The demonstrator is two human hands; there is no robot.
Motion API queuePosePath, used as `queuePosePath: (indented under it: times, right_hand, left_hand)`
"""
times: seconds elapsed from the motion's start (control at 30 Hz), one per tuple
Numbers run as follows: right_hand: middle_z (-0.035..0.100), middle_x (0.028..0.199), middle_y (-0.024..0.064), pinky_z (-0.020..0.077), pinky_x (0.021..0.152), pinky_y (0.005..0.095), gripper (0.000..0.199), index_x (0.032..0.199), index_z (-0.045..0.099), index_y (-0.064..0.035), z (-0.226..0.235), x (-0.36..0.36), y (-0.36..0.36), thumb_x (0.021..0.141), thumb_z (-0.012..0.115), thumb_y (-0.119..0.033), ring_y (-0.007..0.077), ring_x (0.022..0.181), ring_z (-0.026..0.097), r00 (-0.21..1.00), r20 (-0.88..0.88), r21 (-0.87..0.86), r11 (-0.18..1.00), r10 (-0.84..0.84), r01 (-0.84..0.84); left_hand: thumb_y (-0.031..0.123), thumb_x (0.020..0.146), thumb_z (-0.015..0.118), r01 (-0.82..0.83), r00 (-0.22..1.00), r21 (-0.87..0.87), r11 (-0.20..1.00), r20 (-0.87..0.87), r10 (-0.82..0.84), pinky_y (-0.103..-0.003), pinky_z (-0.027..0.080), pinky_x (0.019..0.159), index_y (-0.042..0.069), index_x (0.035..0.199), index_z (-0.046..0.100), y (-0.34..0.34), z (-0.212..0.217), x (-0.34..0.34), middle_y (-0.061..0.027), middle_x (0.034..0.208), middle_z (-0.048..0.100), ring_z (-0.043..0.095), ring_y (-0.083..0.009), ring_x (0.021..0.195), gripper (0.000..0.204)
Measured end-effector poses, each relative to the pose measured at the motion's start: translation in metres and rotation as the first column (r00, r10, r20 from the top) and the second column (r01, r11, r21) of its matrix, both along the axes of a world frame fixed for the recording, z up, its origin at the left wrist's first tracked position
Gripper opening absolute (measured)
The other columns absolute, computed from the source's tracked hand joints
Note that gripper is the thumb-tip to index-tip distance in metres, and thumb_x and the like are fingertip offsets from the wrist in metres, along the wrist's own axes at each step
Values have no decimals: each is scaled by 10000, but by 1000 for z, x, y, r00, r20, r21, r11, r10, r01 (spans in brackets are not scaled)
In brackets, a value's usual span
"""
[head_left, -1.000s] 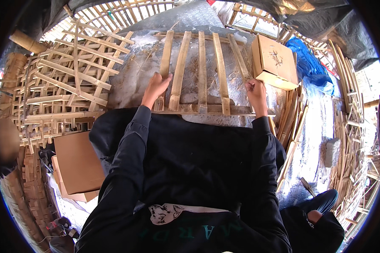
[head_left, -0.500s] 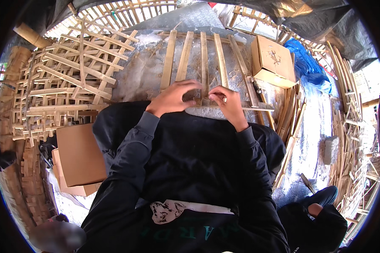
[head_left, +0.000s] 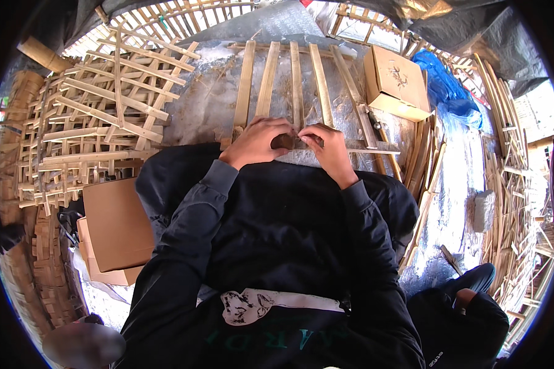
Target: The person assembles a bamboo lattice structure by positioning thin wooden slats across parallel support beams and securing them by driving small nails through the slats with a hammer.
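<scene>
Over my lap lies a frame of bamboo slats: several long slats, among them a middle slat (head_left: 297, 80), run away from me across a thin crosspiece (head_left: 375, 151). My left hand (head_left: 257, 141) curls at the near end of the middle slat, thumb and fingers bent toward each other; what lies between them is hard to make out. Facing it, my right hand (head_left: 328, 149) pinches thumb and fingertips together at the same joint. Anything in that pinch is too small to name. A dark tool (head_left: 373, 122) lies by the rightmost slat.
Lattice panels of bamboo (head_left: 104, 98) are piled at the left, above an open cardboard box (head_left: 118, 224). Another carton (head_left: 397, 83) and a blue plastic sheet (head_left: 446, 89) are at the far right. A grey block (head_left: 484, 211) and a seated person (head_left: 458, 320) are at the right.
My right hand has shifted slightly left, its fingertips now closer to my left hand. The left fingers have drawn in around the joint, narrowing the gap between the hands.
</scene>
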State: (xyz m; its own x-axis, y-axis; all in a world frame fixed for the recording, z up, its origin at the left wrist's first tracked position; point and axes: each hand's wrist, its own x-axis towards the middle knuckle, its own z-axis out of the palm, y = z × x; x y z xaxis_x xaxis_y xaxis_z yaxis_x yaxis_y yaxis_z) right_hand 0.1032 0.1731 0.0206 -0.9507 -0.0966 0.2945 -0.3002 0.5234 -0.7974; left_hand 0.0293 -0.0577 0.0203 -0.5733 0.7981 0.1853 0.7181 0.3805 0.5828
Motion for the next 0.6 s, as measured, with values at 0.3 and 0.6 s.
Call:
queuePosePath:
  times: [0.3,0.6]
  right_hand:
    - [741,956,172,568,769,432,133,1039,748,-12,1,0,-2,919,746,44,391,872,718,992,-123,59,998,-4,12]
    - [742,978,149,579,775,406,164,1045,746,-11,2,-1,-2,901,746,69,354,878,732,995,-91,48,998,35,-31]
  left_hand:
    - [165,835,835,-18,1000,-2,1000,2,18,-467,418,1127,94,1173,697,3,2,0,-30,1267,678,623,-284,1275,372]
    - [184,814,847,-25,999,-22,999,30,26,-462,392,1146,122,1246,679,3,0,-3,-26,1266,682,622,-284,1280,468]
